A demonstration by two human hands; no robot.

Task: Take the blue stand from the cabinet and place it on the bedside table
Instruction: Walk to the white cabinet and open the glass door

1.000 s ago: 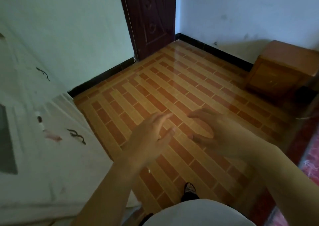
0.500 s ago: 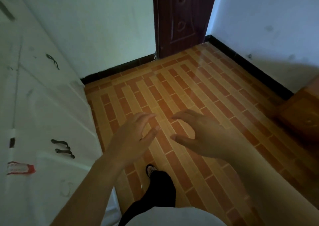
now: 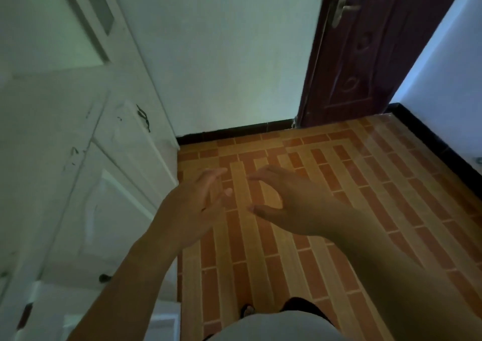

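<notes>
A white cabinet [image 3: 78, 158] fills the left side of the view, its panelled doors closed, with dark curved handles [image 3: 143, 117] on them. My left hand [image 3: 193, 205] is held out in front of me just right of the cabinet's front, fingers apart and empty. My right hand [image 3: 284, 205] hovers beside it over the floor, fingers curved and spread, holding nothing. The blue stand is not in view. The bedside table is out of frame.
A dark red-brown door [image 3: 365, 54] with a metal lever handle [image 3: 341, 9] is shut at the far right. Pale walls [image 3: 221, 54] meet a black skirting. The floor [image 3: 339, 197] is orange and tan brick-pattern tile. My foot [image 3: 247, 309] shows at the bottom.
My view has swung left and upward, toward the cabinet and the door. The wooden bedside table has left the frame on the right. Both hands stay raised and empty.
</notes>
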